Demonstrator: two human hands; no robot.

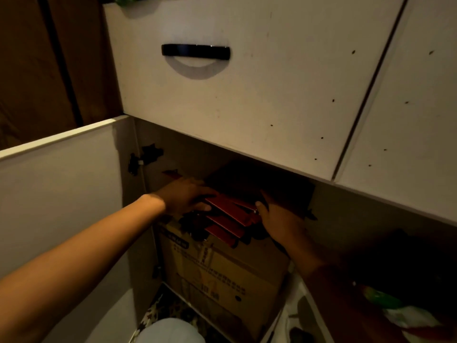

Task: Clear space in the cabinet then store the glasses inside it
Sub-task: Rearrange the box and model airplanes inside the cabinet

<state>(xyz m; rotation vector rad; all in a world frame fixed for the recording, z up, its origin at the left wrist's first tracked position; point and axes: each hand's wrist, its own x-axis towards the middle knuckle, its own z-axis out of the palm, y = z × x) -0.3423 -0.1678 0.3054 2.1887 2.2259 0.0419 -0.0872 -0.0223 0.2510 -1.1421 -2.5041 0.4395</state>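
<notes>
Both arms reach into a dim open cabinet [173, 154] below a white drawer. My left hand [186, 195] grips the left end of a stack of flat red boxes [230, 219]. My right hand [277, 219] holds the stack's right end, thumb on top. The red boxes lie fanned on top of a cardboard box [222, 276] standing inside the cabinet. A dark flat thing [259, 181] lies behind the stack, deeper in. No glasses are in view.
The cabinet door [61, 194] stands open at the left. The drawer front with a black handle [195, 52] overhangs the opening. A white round object [170, 330] sits at the bottom, and a green and white thing [395, 308] lies at the lower right.
</notes>
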